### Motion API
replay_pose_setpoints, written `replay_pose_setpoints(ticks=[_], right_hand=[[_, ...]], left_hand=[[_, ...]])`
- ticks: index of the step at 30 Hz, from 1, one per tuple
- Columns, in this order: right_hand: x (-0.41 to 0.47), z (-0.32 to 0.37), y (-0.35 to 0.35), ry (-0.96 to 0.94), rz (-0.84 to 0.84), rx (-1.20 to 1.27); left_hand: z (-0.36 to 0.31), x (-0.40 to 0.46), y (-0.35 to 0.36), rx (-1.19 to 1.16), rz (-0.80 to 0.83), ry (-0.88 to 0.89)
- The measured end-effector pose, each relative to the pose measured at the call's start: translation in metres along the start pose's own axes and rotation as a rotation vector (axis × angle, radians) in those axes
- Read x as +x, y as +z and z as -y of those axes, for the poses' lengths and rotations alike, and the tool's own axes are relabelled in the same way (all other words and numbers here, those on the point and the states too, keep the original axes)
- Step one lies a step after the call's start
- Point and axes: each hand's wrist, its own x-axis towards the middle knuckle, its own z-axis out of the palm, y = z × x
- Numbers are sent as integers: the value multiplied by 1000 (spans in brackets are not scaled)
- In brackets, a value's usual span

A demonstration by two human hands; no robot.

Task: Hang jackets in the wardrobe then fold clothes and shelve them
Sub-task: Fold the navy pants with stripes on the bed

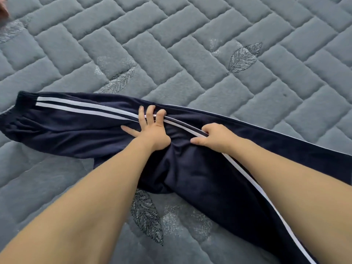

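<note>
We have a pair of navy blue track trousers with two white side stripes (pixel 190 168) spread across the grey quilted bed cover with stitched leaf motifs (pixel 190 44), the elastic waistband lying at the far left and the legs running off toward the near right edge of view. Our left hand (pixel 150 130) lies flat on the cloth with its fingers spread and straight, pressing the fabric down just over the white stripes, holding nothing. Our right hand (pixel 215 137), just beside it to the right, has its fingers curled in and pinches the trousers at the striped seam. We judge that we are in the folding part of the job: the trousers seem to be laid with one leg over the other and are being smoothed, but no crosswise fold shows yet. Neither wardrobe nor shelf is in view, so we cannot tell whether the jackets are hung, and this garment has yet to be folded down and carried to a shelf. A small brownish edge (pixel 3 10) shows at the far left corner, too little to identify
</note>
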Motion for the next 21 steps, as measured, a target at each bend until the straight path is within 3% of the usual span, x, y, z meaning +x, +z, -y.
replay_pose_setpoints(ticks=[6,10,12,14,16,19,21], right_hand=[[-52,-60,-14,147,338,180],[-82,-94,-27,247,403,95],[-98,-109,-32,312,403,103],[-115,-124,-35,366,410,129],[-132,-138,-41,423,433,155],[-157,-150,-48,487,511,147],[-173,-156,-52,532,597,71]], left_hand=[[-14,7,0,54,24,-89],[-32,0,-17,173,83,-160],[-44,-11,-25,306,10,-139],[-60,-29,-24,369,-172,-2],[-84,-56,-13,311,-318,285],[-119,-89,10,245,-245,754],[-132,-93,16,276,-171,813]])
